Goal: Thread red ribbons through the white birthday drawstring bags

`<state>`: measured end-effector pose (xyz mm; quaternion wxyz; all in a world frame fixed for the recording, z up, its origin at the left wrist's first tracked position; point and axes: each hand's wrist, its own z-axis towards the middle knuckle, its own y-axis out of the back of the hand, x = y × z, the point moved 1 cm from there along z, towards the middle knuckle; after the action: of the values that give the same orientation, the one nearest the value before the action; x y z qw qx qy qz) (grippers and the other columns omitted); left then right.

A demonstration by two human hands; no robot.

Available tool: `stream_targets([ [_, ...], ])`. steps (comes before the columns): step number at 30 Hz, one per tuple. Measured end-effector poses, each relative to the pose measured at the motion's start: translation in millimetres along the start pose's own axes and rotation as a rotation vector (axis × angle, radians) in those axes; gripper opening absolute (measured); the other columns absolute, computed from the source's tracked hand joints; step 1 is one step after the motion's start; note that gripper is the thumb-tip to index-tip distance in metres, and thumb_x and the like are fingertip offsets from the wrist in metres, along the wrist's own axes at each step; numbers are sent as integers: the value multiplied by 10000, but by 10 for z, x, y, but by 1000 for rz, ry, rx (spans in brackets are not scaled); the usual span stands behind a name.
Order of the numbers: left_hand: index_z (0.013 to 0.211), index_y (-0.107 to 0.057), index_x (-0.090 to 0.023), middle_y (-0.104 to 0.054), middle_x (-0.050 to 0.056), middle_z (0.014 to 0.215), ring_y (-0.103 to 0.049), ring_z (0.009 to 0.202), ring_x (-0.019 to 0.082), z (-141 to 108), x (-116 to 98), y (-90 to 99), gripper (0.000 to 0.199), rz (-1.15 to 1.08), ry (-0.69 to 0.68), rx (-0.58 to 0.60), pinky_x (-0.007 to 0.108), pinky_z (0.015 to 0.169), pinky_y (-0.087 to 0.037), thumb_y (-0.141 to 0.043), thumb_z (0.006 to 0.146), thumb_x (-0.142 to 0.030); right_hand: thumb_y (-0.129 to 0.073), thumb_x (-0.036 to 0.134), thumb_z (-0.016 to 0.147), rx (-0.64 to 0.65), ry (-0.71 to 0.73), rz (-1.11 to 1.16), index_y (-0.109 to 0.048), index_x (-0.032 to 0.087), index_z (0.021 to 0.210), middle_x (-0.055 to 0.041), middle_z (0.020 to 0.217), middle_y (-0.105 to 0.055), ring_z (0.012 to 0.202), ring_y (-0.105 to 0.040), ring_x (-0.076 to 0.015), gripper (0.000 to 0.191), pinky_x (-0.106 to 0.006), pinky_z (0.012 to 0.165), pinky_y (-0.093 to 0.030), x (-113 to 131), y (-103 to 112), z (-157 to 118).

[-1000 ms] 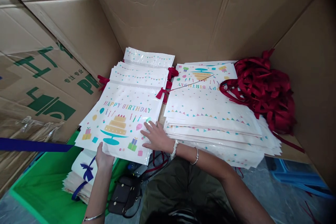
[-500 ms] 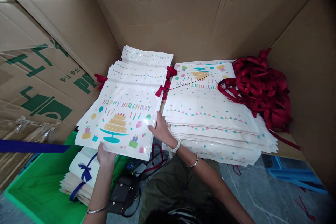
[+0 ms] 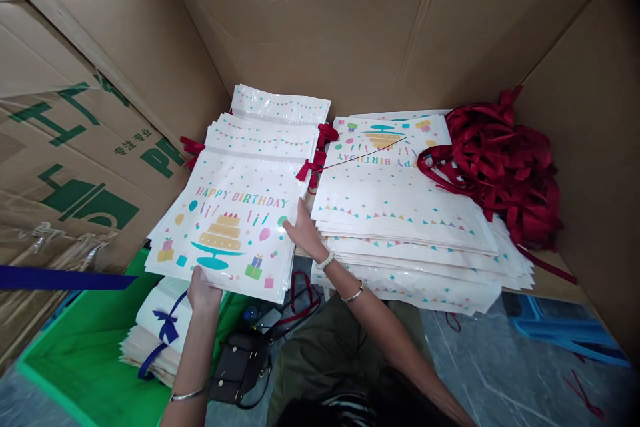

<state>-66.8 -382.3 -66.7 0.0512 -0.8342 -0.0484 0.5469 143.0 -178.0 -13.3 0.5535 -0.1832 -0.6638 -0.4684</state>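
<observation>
A stack of white birthday drawstring bags [image 3: 215,177], printed with a cake and "HAPPY BIRTHDAY", lies at the left of the work surface, with red ribbon ends sticking out on both sides. My left hand [image 3: 204,291] grips the stack's near edge, thumb on top and fingers hidden underneath. On the stack's right edge my right hand [image 3: 303,230] is closed, its thumb over the top bag. Beside it, to the right, is a larger pile of the same printed bags [image 3: 380,193], facing the other way. A thin dark rod [image 3: 367,152] extends from the red ribbon bow across that pile.
Cardboard walls [image 3: 310,33] enclose the back and sides. A heap of red ribbon [image 3: 505,167] sits at the right. Below left, a green bin [image 3: 55,360] holds bundles tied with blue ribbon [image 3: 163,327]. A black handbag [image 3: 237,367] and blue stool [image 3: 565,330] are lower down.
Both hands keep their grip on the left stack, which has hardly moved. The view has shifted slightly.
</observation>
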Motion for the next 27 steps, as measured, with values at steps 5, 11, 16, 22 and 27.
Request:
stream_targets([
  [5,1163,-609,-132,-693,165,1272,-657,1273,293,-68,10,-34,285,-132,-158,-54,495,1067,-563,-673,886,-135,-567,296,918,59,-87,-149,-211,-36,1648,-275,1710,-139,1615,-112,-368,878,-564,1294,-197,106,-83,26],
  [11,1152,-581,-141,-688,139,1245,-651,1270,285,-62,-8,-129,283,-114,-163,-114,505,1068,-559,-626,878,-85,-479,245,938,-10,-82,-38,-123,-51,1660,-222,1736,-61,1631,-66,-286,858,-461,1321,-196,-15,-47,7],
  [16,1102,-547,-146,-684,122,1181,-671,1221,268,23,-35,-196,265,-171,-112,-155,503,1070,-558,-595,862,-45,-453,203,945,40,-76,-109,-270,-48,1633,-216,1732,-110,1627,-101,-296,754,-472,1323,-188,-10,-48,19],
  [22,1230,-575,-128,-658,134,1316,-624,1294,252,-24,-52,-228,314,-191,-43,-45,466,1125,-512,-616,919,-112,-441,212,943,-6,-67,-18,-210,-1,1664,-181,1746,-42,1632,-71,-265,786,-456,1325,-172,-40,-103,16],
  [27,1388,-571,-100,-629,201,1378,-568,1370,302,-79,55,-258,405,-164,56,138,515,1172,-453,-481,1042,-289,-453,258,941,-46,-80,125,-92,29,1688,-165,1749,-35,1635,-33,-229,861,-441,1331,-130,-143,-215,-8],
])
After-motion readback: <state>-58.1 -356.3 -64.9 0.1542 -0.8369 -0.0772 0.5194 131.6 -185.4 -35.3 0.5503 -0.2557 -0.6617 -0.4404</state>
